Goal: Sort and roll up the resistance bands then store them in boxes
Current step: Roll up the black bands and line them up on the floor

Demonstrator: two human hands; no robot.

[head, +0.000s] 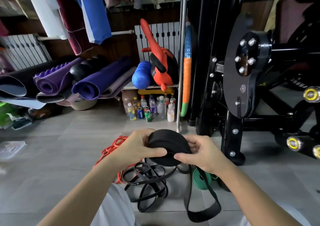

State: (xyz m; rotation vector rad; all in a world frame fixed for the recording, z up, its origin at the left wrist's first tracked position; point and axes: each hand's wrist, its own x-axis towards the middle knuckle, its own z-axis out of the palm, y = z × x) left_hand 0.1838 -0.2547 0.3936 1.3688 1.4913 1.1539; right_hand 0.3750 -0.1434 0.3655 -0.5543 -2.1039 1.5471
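Hands grip the black band roll: left hand at its nine o'clock, right hand at three. Its loose tail hangs toward six o'clock.

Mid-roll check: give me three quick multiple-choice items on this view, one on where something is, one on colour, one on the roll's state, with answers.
1. Where is the green band?
A. on the floor below the right hand
B. on the shelf above the bottles
C. hung on the black machine

2. What colour is the roll held between the left hand and the right hand?
A. red
B. black
C. green

3. What state is that roll in?
A. fully wound, no loose end
B. partly wound, a tail hanging down
C. lying untouched on the floor

Answers:
1 A, it lies on the floor under the right wrist.
2 B, the coil both hands grip is black.
3 B, a long black loop drops from the roll.
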